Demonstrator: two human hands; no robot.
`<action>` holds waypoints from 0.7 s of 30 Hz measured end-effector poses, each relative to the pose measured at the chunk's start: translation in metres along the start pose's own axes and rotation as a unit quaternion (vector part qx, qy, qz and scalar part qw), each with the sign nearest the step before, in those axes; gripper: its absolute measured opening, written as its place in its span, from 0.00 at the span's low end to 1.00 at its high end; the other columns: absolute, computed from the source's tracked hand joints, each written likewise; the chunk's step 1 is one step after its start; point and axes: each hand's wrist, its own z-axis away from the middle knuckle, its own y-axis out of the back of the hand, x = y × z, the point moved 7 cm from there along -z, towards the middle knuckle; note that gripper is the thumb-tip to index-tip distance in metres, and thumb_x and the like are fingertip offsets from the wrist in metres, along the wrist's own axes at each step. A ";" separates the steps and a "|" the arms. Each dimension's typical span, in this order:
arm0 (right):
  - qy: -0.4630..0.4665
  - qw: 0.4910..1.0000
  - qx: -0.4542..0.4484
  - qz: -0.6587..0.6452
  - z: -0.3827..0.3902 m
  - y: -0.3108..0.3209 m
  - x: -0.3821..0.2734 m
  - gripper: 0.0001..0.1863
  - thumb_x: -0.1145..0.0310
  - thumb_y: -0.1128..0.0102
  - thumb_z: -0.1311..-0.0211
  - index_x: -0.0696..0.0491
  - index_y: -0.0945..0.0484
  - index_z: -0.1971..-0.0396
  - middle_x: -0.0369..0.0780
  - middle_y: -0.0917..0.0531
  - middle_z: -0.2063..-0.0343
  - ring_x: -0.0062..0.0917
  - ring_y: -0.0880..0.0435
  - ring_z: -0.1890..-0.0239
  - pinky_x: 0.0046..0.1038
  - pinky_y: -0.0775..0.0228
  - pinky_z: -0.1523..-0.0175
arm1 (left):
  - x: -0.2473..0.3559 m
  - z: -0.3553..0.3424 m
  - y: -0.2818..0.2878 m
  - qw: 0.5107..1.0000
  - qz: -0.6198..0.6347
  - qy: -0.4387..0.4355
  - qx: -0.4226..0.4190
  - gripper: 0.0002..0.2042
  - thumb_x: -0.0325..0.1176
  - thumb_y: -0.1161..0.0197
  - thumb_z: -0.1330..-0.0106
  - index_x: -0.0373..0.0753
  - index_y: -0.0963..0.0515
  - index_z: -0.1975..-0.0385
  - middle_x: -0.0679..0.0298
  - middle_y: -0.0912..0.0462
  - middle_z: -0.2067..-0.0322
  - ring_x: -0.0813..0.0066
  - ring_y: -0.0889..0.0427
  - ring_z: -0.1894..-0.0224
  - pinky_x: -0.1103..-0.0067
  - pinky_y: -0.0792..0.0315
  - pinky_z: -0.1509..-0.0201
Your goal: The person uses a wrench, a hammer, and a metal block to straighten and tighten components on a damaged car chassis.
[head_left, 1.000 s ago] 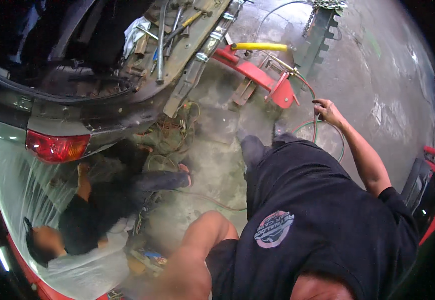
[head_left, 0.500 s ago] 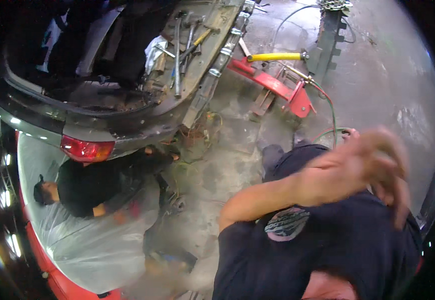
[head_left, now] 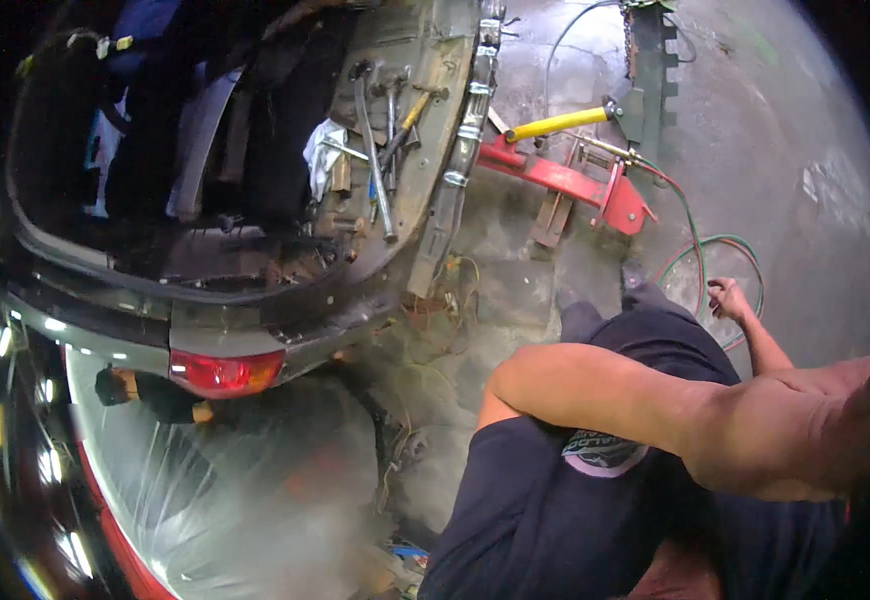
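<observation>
My left arm bends across my dark shirt, and my left hand [head_left: 817,432] is at the right rim, close to the camera. Its fingers are hidden, so I cannot tell whether it holds anything. Lower down, my right hand [head_left: 728,298] hangs beside my dark trousers with its fingers loosely bent and apart. Nothing shows in it. It is nearest to a loop of green and red hose [head_left: 697,245] on the floor, and I see no grip on the hose.
A dark car body [head_left: 285,345] with a red tail light [head_left: 227,372] fills the left; hammers [head_left: 375,160] and a white cloth [head_left: 325,155] lie on its bare metal. Ahead stands a red frame [head_left: 575,185] with a yellow cylinder [head_left: 558,124]. Beside plastic sheeting [head_left: 215,490] a co-worker [head_left: 155,395] is partly hidden.
My left hand has swung right, from in front of my chest to the right rim. My right hand shows more fully. The co-worker is now more hidden by the car's rear. The view has shifted.
</observation>
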 end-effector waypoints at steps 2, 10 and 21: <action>-0.042 0.999 -0.014 0.009 0.022 -0.024 0.001 0.21 0.69 0.44 0.36 0.62 0.23 0.45 0.44 0.18 0.76 0.28 0.18 0.81 0.30 0.26 0.79 | -0.005 0.013 0.011 0.994 0.089 -0.049 -0.032 0.15 0.27 0.46 0.28 0.26 0.23 0.46 0.55 0.21 0.45 0.65 0.22 0.43 0.67 0.28 0.34; 0.014 1.000 0.004 -0.019 0.039 -0.045 -0.035 0.22 0.67 0.44 0.34 0.62 0.24 0.44 0.45 0.17 0.75 0.29 0.17 0.80 0.31 0.25 0.75 | -0.146 0.154 -0.106 0.317 0.805 0.457 -0.205 0.13 0.34 0.46 0.26 0.32 0.27 0.50 0.60 0.19 0.59 0.72 0.18 0.57 0.74 0.23 0.52; -0.061 0.995 0.063 -0.049 -0.017 0.073 0.073 0.20 0.68 0.46 0.35 0.57 0.21 0.46 0.43 0.17 0.76 0.24 0.19 0.81 0.28 0.26 0.78 | -0.185 0.608 -0.003 0.359 0.146 0.804 -0.451 0.15 0.39 0.41 0.30 0.32 0.21 0.57 0.55 0.16 0.68 0.67 0.17 0.75 0.72 0.24 0.73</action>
